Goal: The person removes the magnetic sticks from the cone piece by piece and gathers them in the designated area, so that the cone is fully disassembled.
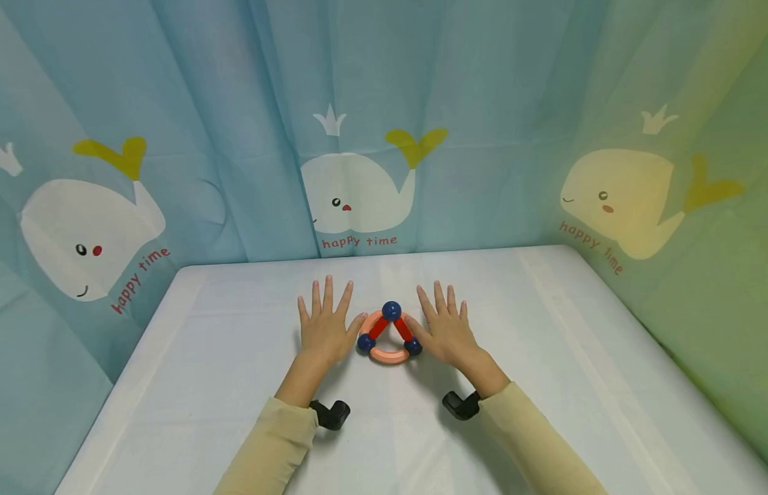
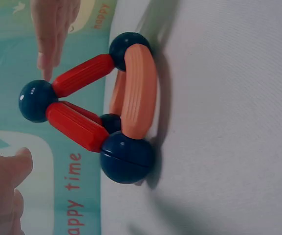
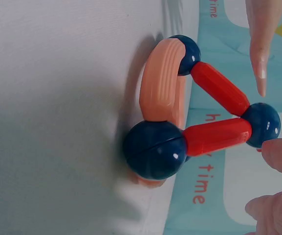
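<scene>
Flanking a blue-balled, red-and-orange plastic frame, left hand and right hand spread empty, seemingly idle; any grip needs fingers curling inward.

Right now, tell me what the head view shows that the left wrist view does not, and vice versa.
Only the head view: beige sleeves and black wrist-worn devices.
Only the left wrist view: a fourth dark-blue ball, partly hidden, and the nearest ball's seam.
Both: three dark-blue balls, red rods, curved peach rods, left hand, right hand, "happy time" curtain, white tabletop.
</scene>
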A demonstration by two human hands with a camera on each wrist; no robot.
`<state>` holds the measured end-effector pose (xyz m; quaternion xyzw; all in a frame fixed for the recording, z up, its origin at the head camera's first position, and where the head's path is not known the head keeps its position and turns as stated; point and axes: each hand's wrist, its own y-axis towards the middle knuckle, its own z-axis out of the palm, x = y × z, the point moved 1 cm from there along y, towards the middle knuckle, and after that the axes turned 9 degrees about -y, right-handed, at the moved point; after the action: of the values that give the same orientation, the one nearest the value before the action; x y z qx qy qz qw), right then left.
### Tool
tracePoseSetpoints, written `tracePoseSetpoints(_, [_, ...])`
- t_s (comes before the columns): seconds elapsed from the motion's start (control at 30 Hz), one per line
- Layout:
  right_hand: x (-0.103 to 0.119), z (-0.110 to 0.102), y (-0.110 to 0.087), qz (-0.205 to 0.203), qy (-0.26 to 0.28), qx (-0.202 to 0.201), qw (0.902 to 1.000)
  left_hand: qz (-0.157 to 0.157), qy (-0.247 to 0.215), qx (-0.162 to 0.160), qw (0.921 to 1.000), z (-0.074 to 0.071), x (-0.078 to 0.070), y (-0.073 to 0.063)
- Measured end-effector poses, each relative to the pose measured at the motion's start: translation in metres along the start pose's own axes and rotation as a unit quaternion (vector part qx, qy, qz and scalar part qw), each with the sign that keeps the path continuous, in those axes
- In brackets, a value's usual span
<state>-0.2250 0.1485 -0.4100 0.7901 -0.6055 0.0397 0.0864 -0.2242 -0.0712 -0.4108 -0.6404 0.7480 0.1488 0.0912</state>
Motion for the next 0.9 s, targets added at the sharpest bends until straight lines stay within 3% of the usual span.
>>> tracePoseSetpoints(0.17, [-0.005,0.001,0.000,-0.006,0.022,-0.008,0.9997,0.012,-0.019,-0.012,0.9997,0.002,0.002,0.000])
tracePoseSetpoints(0.3, [-0.011,0.000,0.001,-0.027,0.089,-0.054,0.9942,0.062,-0.095,-0.043,0.9926,0.008,0.004,0.000])
tracePoseSetpoints(0.47, [-0.014,0.004,0.006,-0.058,0.213,-0.127,0.9670,0.139,-0.189,-0.051,0.9708,0.024,0.010,0.001])
tracePoseSetpoints(0.6, [-0.013,0.009,0.007,-0.068,0.266,-0.151,0.9497,0.162,-0.241,-0.047,0.9557,0.036,0.013,0.002])
tracePoseSetpoints(0.73, [-0.006,0.014,0.009,-0.071,0.308,-0.159,0.9354,0.175,-0.263,-0.046,0.9477,0.040,0.011,0.003])
tracePoseSetpoints(0.9, [0.013,0.009,0.005,-0.087,0.352,-0.161,0.9181,0.167,-0.270,-0.037,0.9475,0.046,0.003,0.005])
